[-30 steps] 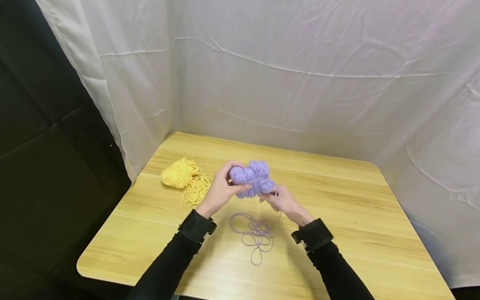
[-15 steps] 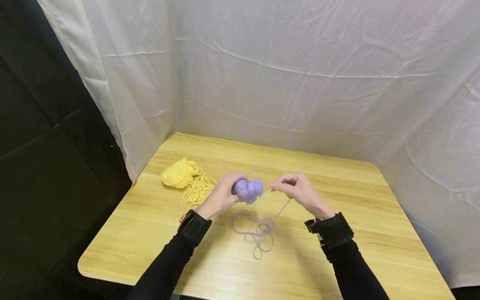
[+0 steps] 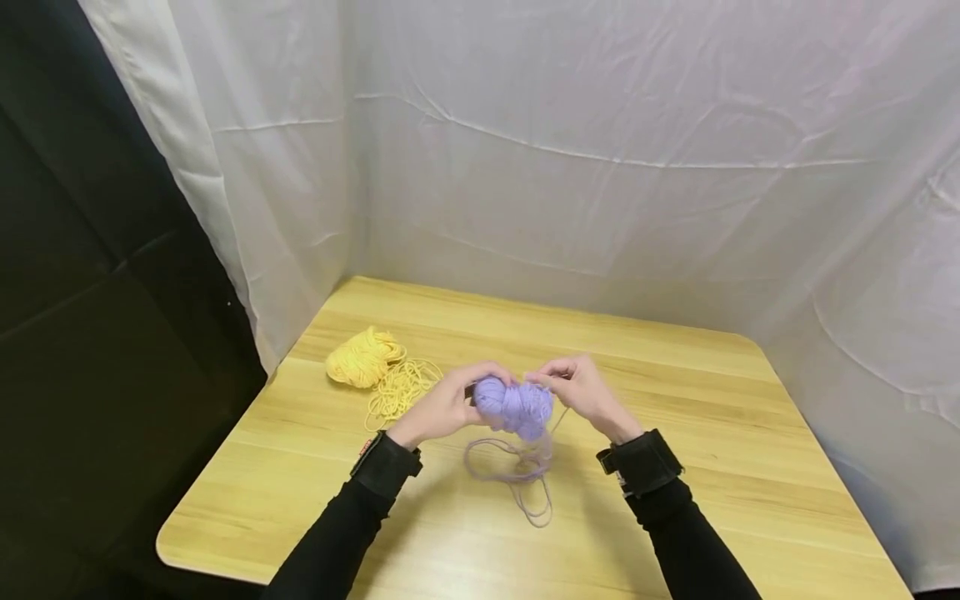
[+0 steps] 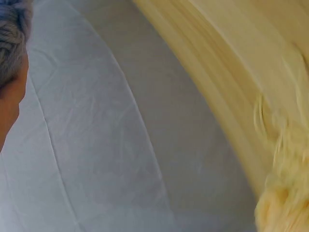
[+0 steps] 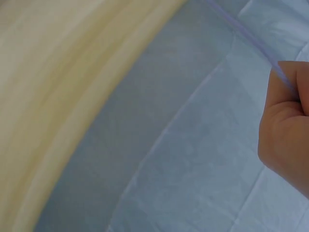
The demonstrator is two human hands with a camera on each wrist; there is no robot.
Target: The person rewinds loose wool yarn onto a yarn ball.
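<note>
White sheet backdrop [image 3: 600, 167] on two sides, black panel off to the left, light wood table [image 3: 712, 467] underneath. I'm using the purple yarn ball [image 3: 514, 407] as my reference for everything.

Ball sits above the table, between both hands, roughly mid-table. My left hand [image 3: 442, 408] is on its left side with fingers curled around it, so a firm hold. My right hand [image 3: 581, 387] is just right of the ball, fingertips pinching the purple strand [image 5: 251, 36]; the right wrist view shows that strand running taut past the pinched fingers. The left wrist view only shows a sliver of the ball [image 4: 12, 34] at the frame edge, rest is sheet and blurred table.

Below the ball, loose purple loops [image 3: 517, 471] lie on the table, overlapping each other. Well left of the ball: yellow yarn bundle [image 3: 365, 357] with its own loose strands [image 3: 401, 387] spilling toward the ball.

Risks as I see them:
- The loose loops overlap, so a pull could cinch them into a knot.
- The pinch is narrow and the strand thin. Any slip loses tension, and wraps on the ball could go slack or slide off.
- The ball looks soft and lumpy, so a tight squeeze may push wraps off its end.
- The yellow strands are the nearest stray item, and a drifting purple tail could snag them.
</note>
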